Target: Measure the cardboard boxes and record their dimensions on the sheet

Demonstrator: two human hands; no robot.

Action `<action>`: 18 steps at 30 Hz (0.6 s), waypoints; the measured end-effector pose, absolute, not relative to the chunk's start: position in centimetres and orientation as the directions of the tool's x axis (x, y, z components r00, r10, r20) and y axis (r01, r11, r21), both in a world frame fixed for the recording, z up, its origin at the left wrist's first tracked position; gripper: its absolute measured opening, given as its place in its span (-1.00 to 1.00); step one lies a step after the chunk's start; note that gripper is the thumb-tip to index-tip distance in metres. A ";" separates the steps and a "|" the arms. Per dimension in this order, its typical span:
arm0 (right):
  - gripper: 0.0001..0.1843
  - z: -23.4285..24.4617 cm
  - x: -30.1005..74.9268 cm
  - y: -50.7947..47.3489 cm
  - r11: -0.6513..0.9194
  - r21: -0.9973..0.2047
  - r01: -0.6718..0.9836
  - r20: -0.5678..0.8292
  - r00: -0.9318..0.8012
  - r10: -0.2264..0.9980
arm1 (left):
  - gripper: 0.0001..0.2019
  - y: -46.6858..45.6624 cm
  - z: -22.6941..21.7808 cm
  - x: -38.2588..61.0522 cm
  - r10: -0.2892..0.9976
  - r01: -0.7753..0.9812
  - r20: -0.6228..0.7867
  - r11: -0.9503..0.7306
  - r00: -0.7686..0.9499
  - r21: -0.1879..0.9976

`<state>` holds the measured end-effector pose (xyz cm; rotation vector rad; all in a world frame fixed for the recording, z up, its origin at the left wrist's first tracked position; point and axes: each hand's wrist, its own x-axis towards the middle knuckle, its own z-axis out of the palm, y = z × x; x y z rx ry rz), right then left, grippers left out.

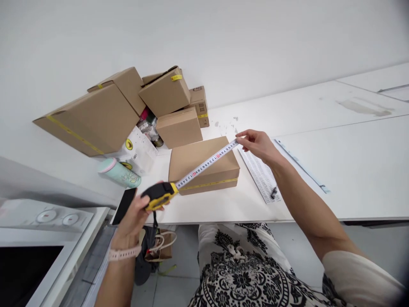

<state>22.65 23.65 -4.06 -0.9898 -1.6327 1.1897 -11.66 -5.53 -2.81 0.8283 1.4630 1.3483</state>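
A flat cardboard box (pixel 191 158) with a yellow tape strip lies on the white table (pixel 351 170) in front of me. My left hand (pixel 134 217) grips the black and yellow case of a tape measure (pixel 159 195) at the box's near left corner. Its white blade (pixel 207 164) runs diagonally across the box top. My right hand (pixel 257 143) pinches the blade's end at the far right corner of the box.
Several cardboard boxes (pixel 96 117) are piled against the wall at the back left. A mint bottle (pixel 119 172) and a black phone (pixel 124 205) lie near my left hand. A printed sheet (pixel 260 172) and a long ruler (pixel 302 166) lie right of the box.
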 end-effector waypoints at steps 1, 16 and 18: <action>-0.59 -3.7 22.3 24.0 0.254 -0.963 0.093 0.214 -0.307 0.927 | -0.56 -6.5 -3.5 -10.1 0.943 -0.155 -0.230 0.197 -0.239 0.968; -0.76 -4.9 13.1 30.3 0.437 -0.772 0.463 0.213 -0.459 0.863 | -0.44 -2.6 -5.3 7.5 0.957 -0.607 -0.187 0.285 0.220 0.742; -0.80 -5.4 12.9 30.5 0.414 -0.787 0.457 0.185 -0.466 0.865 | -0.46 -2.3 -5.1 8.1 0.958 -0.626 -0.196 0.285 0.209 0.726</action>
